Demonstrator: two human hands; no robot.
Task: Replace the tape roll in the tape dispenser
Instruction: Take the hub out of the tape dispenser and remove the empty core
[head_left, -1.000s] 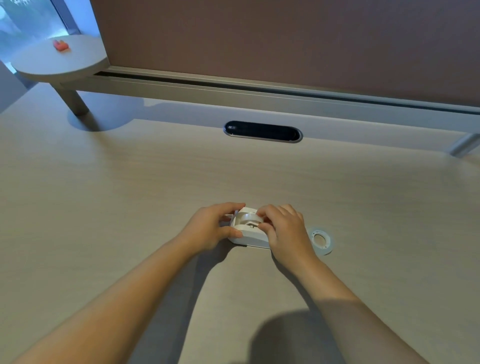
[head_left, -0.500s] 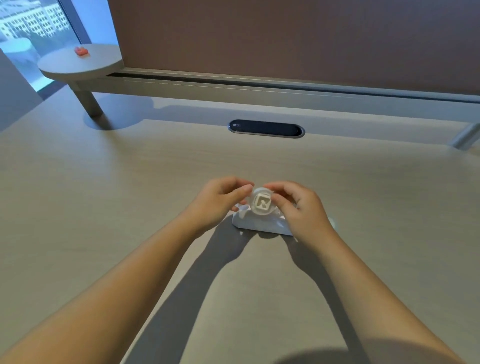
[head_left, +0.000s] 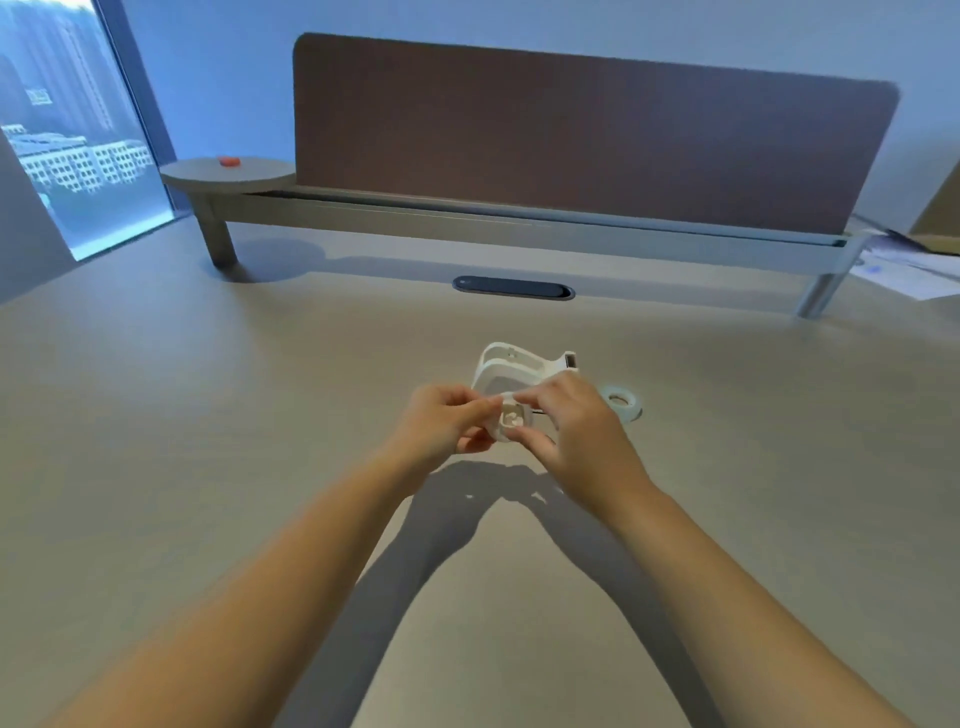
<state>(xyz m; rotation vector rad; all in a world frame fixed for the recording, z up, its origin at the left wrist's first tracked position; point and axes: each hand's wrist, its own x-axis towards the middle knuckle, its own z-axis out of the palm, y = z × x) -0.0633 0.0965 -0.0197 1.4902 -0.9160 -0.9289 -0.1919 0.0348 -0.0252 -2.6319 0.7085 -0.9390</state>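
Two bare hands meet above the pale wood-grain desk (head_left: 208, 415), just in front of the white plastic tape dispenser (head_left: 511, 366), and together they hold a small round white spool (head_left: 511, 423). The left hand (head_left: 441, 428) pinches the left edge of this spool with thumb and forefinger. The right hand (head_left: 576, 426) closes on it from the right side, with one finger over the top and the thumb below. The spool is lifted off the desk, and its open face is turned toward the person.

The dispenser stands on the desk with its cradle empty, as far as I can see; its lower part is hidden behind the hands. Just to the right of the dispenser, a roll of clear tape (head_left: 621, 402) lies flat on the desk, and nobody touches it.

I judge that the step in hand is the handling of the removed core, perhaps to separate the hub from the used ring; I cannot tell whether any tape remains on it. The next move probably calls for one hand to free itself, reach to the right of the dispenser for the flat roll, and fit it onto the hub before both go back into the cradle.
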